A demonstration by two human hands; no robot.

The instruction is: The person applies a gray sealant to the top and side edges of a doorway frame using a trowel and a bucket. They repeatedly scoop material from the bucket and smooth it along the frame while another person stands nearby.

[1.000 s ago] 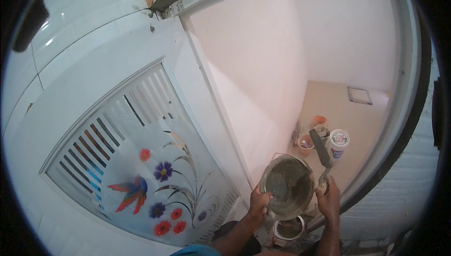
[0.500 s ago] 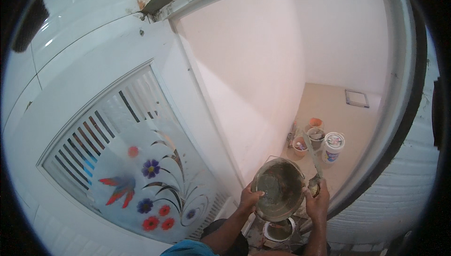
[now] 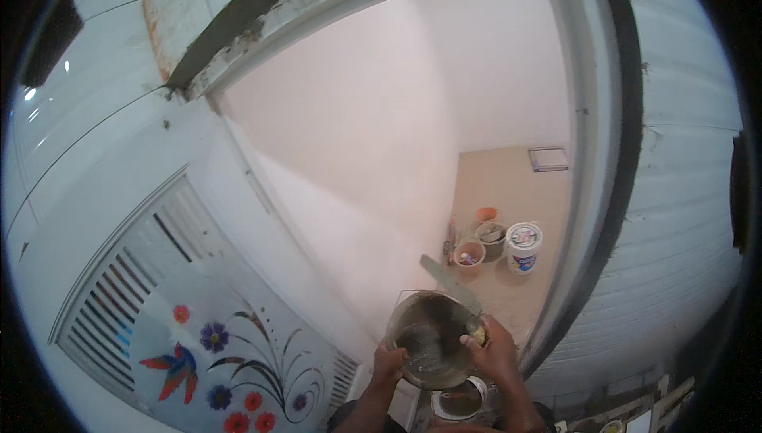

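My left hand (image 3: 389, 363) is closed on the left rim of a round, dark bucket (image 3: 429, 342), tilted so that its inside shows. Grey wet material, like mortar, smears its inner wall and bottom. In my right hand (image 3: 496, 351), at the bucket's right rim, is a trowel (image 3: 452, 284) with a long flat blade and a yellowish handle. The blade points up and left, over the bucket's far edge. Whether my right fingers also grip the rim is hard to see. Below the held bucket stands a white-rimmed pail (image 3: 481, 389), partly hidden.
An open white door (image 3: 202, 135) with a flower-and-bird glass panel stands to the left. On the floor beyond the doorway are a white lidded tub (image 3: 524, 250), an orange pail (image 3: 469, 257) and a grey bucket (image 3: 492, 249). The door frame (image 3: 583, 115) rises at right.
The trowel blade has swung left, from upright beside the bucket to slanting across its far edge. My hands and the bucket sit lower and further left as the view has shifted.
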